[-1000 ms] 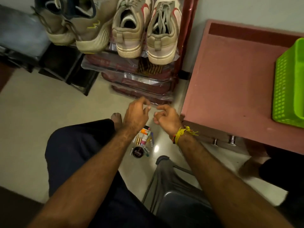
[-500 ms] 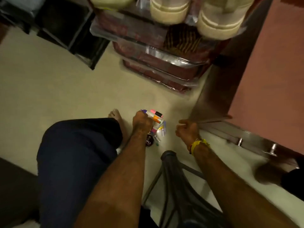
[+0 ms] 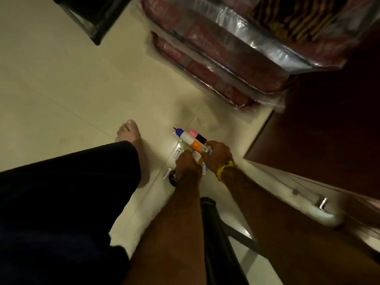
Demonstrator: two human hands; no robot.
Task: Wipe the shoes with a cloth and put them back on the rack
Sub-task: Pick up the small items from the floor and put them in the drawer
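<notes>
Low in the middle of the frame, we see both hands down at a cluster of small tubes and bottles (image 3: pixel 186 138) on the pale floor (image 3: pixel 61 95). Our right hand (image 3: pixel 219 156), with a yellow thread band (image 3: pixel 225 169) at the wrist, has its grip curled round a white bottle with an orange label (image 3: pixel 195 144). Our left hand (image 3: pixel 188 164) rests on the pile just beside it; whether its grip is closed on anything we cannot tell. A round dark tin (image 3: pixel 172 179) lies by that wrist. No shoes or cloth show; only the rack's plastic-wrapped lower shelves (image 3: pixel 216 58) fill the upper right. A bare foot (image 3: pixel 131 136) and dark trouser leg (image 3: pixel 61 192) sit at left.
</notes>
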